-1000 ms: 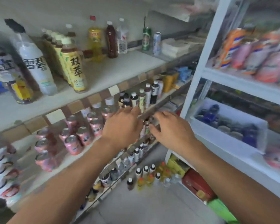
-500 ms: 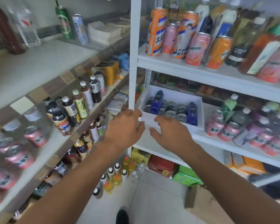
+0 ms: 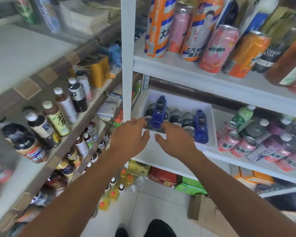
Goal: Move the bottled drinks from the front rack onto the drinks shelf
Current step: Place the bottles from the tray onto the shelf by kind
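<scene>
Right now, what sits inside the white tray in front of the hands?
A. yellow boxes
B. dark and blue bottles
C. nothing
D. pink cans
B: the white tray holds a row of dark bottles and blue bottles, just beyond the left hand and right hand.

Fingertips of left hand (image 3: 129,134) and right hand (image 3: 173,139) overlapping near rim of white tray (image 3: 210,117); contact with tray or bottles impossible to judge. Lower parts of blue bottle (image 3: 159,109) and neighbouring dark bottles (image 3: 188,121) hidden behind fingers. Upper-shelf cans (image 3: 219,48) cropped by top edge, rightmost labels smeared. Left shelf bottles (image 3: 56,117) blurred, print mostly unreadable. Pink cans (image 3: 229,142) at right soft, partly cut off.
</scene>
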A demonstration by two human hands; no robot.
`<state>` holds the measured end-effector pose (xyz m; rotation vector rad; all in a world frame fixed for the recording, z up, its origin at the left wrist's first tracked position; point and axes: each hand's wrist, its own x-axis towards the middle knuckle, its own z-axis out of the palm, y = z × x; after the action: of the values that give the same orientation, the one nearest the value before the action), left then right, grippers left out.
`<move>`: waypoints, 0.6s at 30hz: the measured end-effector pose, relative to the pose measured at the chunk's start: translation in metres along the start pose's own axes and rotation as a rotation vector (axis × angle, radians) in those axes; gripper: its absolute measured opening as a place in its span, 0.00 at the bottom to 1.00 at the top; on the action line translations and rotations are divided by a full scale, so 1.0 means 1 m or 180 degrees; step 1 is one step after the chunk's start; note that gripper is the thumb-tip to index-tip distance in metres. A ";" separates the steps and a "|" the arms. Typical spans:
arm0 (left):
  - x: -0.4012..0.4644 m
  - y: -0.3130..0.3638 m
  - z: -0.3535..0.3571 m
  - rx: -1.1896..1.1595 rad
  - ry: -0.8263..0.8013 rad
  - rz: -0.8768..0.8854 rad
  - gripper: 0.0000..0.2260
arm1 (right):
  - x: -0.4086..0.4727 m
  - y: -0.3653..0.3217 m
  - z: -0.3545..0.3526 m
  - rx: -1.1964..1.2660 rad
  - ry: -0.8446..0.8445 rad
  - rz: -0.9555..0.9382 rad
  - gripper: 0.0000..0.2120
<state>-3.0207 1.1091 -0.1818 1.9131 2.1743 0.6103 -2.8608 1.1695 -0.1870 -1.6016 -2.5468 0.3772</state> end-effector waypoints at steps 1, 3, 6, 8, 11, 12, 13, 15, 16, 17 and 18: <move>0.007 0.000 0.004 -0.0029 -0.0018 -0.0041 0.12 | 0.009 0.003 0.004 0.0070 -0.0037 0.0054 0.20; 0.021 -0.002 0.014 -0.0099 -0.0031 -0.0081 0.11 | 0.029 0.009 0.013 0.0255 -0.0091 0.0128 0.19; 0.043 -0.003 0.027 -0.0172 -0.0054 -0.0113 0.11 | 0.059 0.018 0.024 0.0476 -0.0111 0.0171 0.19; 0.058 -0.002 0.035 -0.0179 -0.0074 -0.0181 0.12 | 0.077 0.025 0.029 0.0546 -0.0155 0.0164 0.19; 0.078 -0.001 0.046 -0.0122 -0.0067 -0.0306 0.12 | 0.101 0.035 0.035 0.0659 -0.0188 0.0254 0.22; 0.084 -0.001 0.050 -0.0097 -0.0065 -0.0344 0.12 | 0.108 0.038 0.037 0.0675 -0.0209 0.0307 0.23; 0.090 -0.001 0.053 -0.0090 -0.0068 -0.0381 0.11 | 0.114 0.040 0.039 0.0706 -0.0219 0.0348 0.23; 0.098 -0.002 0.061 -0.0103 -0.0103 -0.0445 0.11 | 0.124 0.043 0.044 0.0815 -0.0248 0.0428 0.24; 0.101 -0.003 0.064 -0.0132 -0.0128 -0.0467 0.11 | 0.128 0.044 0.048 0.0891 -0.0243 0.0478 0.25; 0.103 -0.004 0.068 -0.0202 -0.0144 -0.0469 0.11 | 0.131 0.046 0.052 0.0977 -0.0217 0.0524 0.26; 0.104 -0.004 0.070 -0.0294 -0.0152 -0.0461 0.11 | 0.133 0.046 0.055 0.1042 -0.0194 0.0591 0.28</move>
<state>-3.0129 1.2235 -0.2329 1.6897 2.1908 0.6207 -2.8911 1.3000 -0.2580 -1.7195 -2.2324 0.8248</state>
